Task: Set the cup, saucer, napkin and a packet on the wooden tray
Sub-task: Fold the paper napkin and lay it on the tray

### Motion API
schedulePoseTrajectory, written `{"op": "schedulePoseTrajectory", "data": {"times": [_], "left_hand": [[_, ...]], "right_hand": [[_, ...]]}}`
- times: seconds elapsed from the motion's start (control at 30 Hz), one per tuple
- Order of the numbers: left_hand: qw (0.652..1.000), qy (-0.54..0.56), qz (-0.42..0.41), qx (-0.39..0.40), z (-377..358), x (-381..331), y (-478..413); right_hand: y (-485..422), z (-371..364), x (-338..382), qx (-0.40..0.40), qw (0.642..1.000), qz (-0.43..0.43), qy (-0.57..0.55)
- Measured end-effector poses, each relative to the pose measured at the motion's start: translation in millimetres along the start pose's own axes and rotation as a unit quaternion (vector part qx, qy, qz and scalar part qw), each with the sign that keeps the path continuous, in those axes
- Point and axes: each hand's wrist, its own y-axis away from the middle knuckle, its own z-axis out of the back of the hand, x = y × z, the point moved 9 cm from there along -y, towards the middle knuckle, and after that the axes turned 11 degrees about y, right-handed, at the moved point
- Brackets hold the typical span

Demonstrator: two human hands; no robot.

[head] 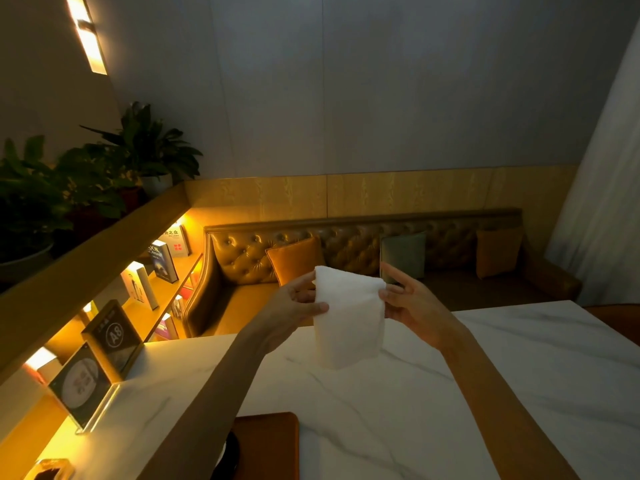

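A white napkin (348, 318) hangs folded in the air above the white marble table (433, 393). My left hand (294, 306) pinches its upper left edge and my right hand (412, 301) pinches its upper right edge. The wooden tray (273, 441) lies at the bottom edge of the view, under my left forearm. On it a dark round object (230, 453) shows only partly; I cannot tell whether it is the saucer or the cup. No packet is in sight.
Two upright acrylic sign stands (104, 358) stand at the table's left edge. A small container (52, 471) sits at the bottom left corner. Beyond the table is a tufted leather sofa (346, 251) with cushions; lit bookshelves and plants are on the left.
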Motion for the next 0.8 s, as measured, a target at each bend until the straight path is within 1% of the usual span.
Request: {"op": "schedulePoseTrajectory", "data": {"times": [0.07, 0.17, 0.23, 0.3, 0.37, 0.43, 0.5, 0.57, 0.63, 0.7, 0.8], "left_hand": [[1.000, 0.018, -0.002, -0.010, -0.7, 4.0, -0.7], [0.999, 0.039, -0.002, -0.012, 1.9, 9.9, -1.9], [0.999, 0.050, -0.014, -0.011, 2.9, 6.6, -0.1], [0.996, 0.054, -0.063, -0.020, 4.3, -4.9, 3.3], [0.987, 0.068, -0.144, -0.007, 1.2, -25.9, 7.1], [0.968, 0.071, -0.239, 0.024, -7.7, -52.7, 16.0], [0.949, 0.077, -0.303, 0.052, -14.8, -76.6, 24.1], [0.939, 0.075, -0.328, 0.063, -17.5, -97.0, 26.2], [0.929, 0.020, -0.362, 0.078, -20.6, -113.3, 29.2], [0.924, -0.026, -0.376, 0.062, -18.8, -120.9, 30.5], [0.923, -0.027, -0.382, 0.045, -17.2, -128.5, 33.5]], "right_hand": [[-0.6, -2.9, -6.0, 0.002, 1.000, 0.002, -0.019], [0.1, -8.6, -13.8, 0.016, 1.000, 0.006, 0.005], [2.0, -7.3, -10.2, 0.009, 0.999, 0.024, 0.021], [5.9, -5.7, 3.9, -0.008, 0.998, 0.063, 0.015], [11.8, -3.9, 29.0, -0.044, 0.991, 0.129, 0.003], [21.7, -5.0, 59.9, -0.078, 0.974, 0.214, -0.002], [32.3, -7.5, 88.4, -0.105, 0.952, 0.288, -0.001], [40.5, -8.3, 110.5, -0.128, 0.931, 0.342, 0.010], [43.9, -10.0, 123.7, -0.130, 0.914, 0.383, 0.036], [40.3, -9.0, 126.7, -0.137, 0.908, 0.390, 0.069], [35.6, -4.1, 126.8, -0.149, 0.909, 0.381, 0.075]]}}
